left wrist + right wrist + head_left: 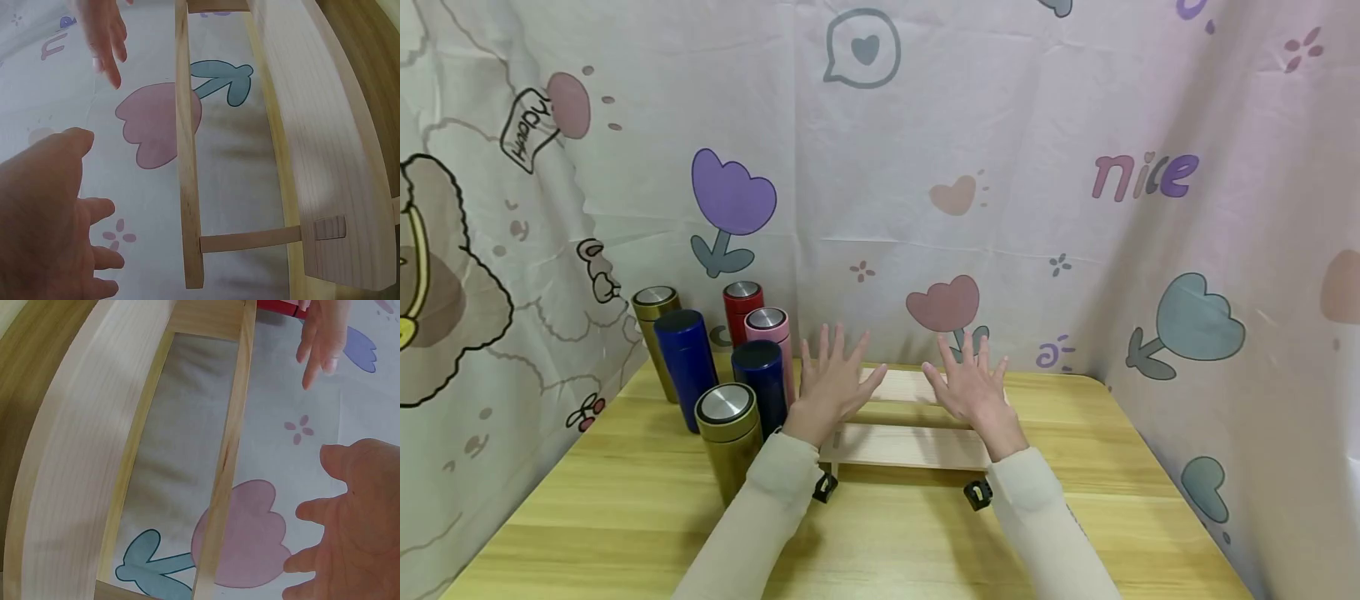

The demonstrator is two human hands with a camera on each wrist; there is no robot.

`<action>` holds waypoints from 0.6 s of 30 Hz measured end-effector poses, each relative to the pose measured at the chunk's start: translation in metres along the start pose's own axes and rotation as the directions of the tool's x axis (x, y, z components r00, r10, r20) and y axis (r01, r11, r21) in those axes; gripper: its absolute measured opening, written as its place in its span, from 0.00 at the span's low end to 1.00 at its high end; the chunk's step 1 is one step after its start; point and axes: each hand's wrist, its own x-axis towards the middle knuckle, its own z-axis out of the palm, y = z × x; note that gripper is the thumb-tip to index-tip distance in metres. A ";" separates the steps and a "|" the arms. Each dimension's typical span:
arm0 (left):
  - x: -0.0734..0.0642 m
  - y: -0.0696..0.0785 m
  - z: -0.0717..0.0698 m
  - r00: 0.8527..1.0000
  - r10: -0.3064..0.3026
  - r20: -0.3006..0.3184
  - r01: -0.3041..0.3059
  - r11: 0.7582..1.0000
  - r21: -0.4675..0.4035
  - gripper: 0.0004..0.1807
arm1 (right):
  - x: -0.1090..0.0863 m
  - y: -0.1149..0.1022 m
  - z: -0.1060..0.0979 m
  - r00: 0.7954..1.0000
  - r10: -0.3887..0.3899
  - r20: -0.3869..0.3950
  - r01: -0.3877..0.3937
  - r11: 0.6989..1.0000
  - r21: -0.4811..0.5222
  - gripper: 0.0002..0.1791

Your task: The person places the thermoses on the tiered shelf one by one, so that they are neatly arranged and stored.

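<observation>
My left hand [831,379] and right hand [973,387] are held over a pale wooden rack [910,447], fingers spread and holding nothing. The rack has a front board, a back board and thin rails joining them. In the left wrist view, the left hand [47,219] is beside the rack's rail [185,144], palm and fingers apart from it. In the right wrist view, the right hand [359,525] shows straight fingers beside the rack's other side [228,450]. Nearest the left hand stand a pink bottle [772,333] and a dark blue bottle [762,387].
Left of the rack, several upright metal bottles stand together: a gold one [730,442] in front, a tall blue one [688,375], another gold one [655,342] and a red one [741,312] behind. The wooden table [1120,500] meets a printed curtain [1037,225] at back and sides.
</observation>
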 end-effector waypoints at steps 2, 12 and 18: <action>0.000 -0.001 0.000 1.000 0.008 -0.003 -0.008 1.000 -0.005 0.42 | -0.001 0.000 0.000 1.000 0.000 0.001 0.000 1.000 0.003 0.39; -0.020 -0.006 -0.010 0.988 0.132 -0.075 -0.145 0.970 -0.196 0.37 | -0.020 0.015 -0.017 0.998 -0.062 0.005 0.060 0.982 0.179 0.37; -0.044 -0.011 -0.023 0.971 0.206 -0.125 -0.234 0.929 -0.287 0.36 | -0.040 0.034 -0.034 0.999 -0.051 0.003 0.048 0.952 0.303 0.34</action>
